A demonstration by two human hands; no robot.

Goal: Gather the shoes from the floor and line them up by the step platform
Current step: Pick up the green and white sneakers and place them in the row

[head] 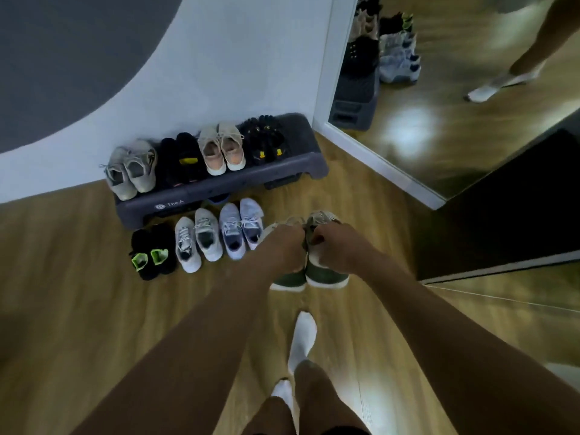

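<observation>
Left hand (285, 246) and right hand (338, 246) each curled round a green-heeled shoe (326, 276) at floor row's right end by step platform (219, 187); sloppy drop could knock pale blue pair (241, 230) askew

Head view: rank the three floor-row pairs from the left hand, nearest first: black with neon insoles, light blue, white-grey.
1. Light blue pair: just left of the left hand, which grips a green-heeled shoe.
2. White-grey pair: middle of the row.
3. Black pair with neon insoles: far left end, in front of the step platform.
</observation>
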